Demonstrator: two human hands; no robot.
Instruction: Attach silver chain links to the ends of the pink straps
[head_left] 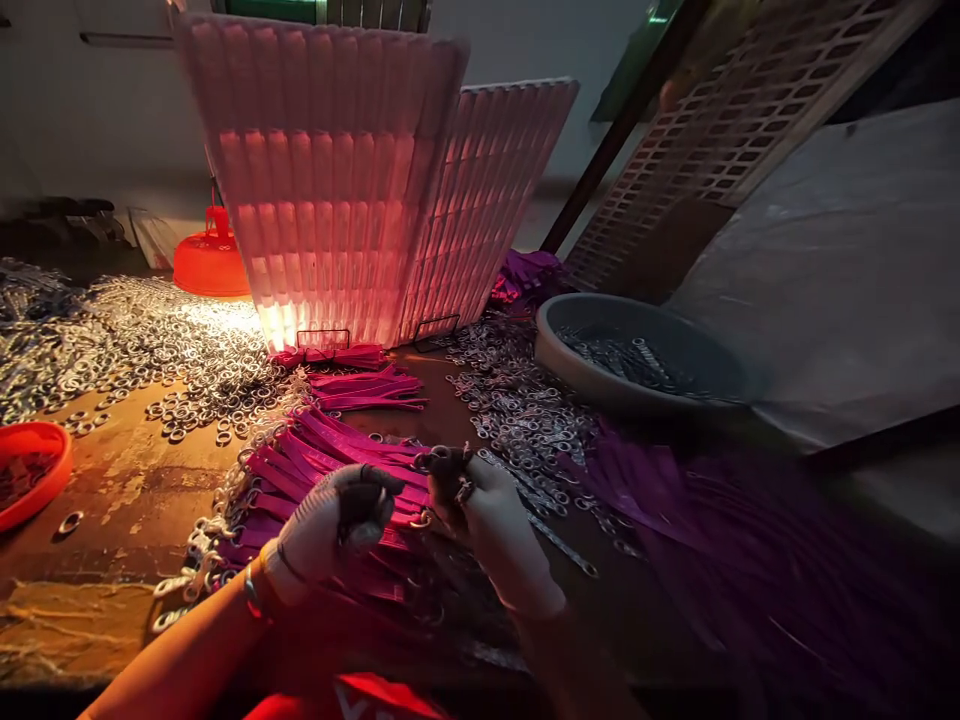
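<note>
My left hand (334, 525), in a pale glove with dark fingertips, is closed with thumb and fingers pressed together. Whatever it may hold is hidden. Just to its right, my right hand (495, 510), gloved alike, is curled in a pinch. Small bits of metal glint at its fingertips, too small to name. Below and behind both hands lies a row of magenta straps (315, 455), with metal clasps (206, 545) along their left ends. Flat metal strips with ring ends (559, 540) lie beside my right hand.
Heaps of metal rings (127, 330) cover the left back, under a red lamp (211, 262). Two ribbed panels (322, 180) stand behind. A grey basin (551, 340) holds metal pieces. A red bowl (64, 470) sits left. Purple straps (720, 540) spread at right.
</note>
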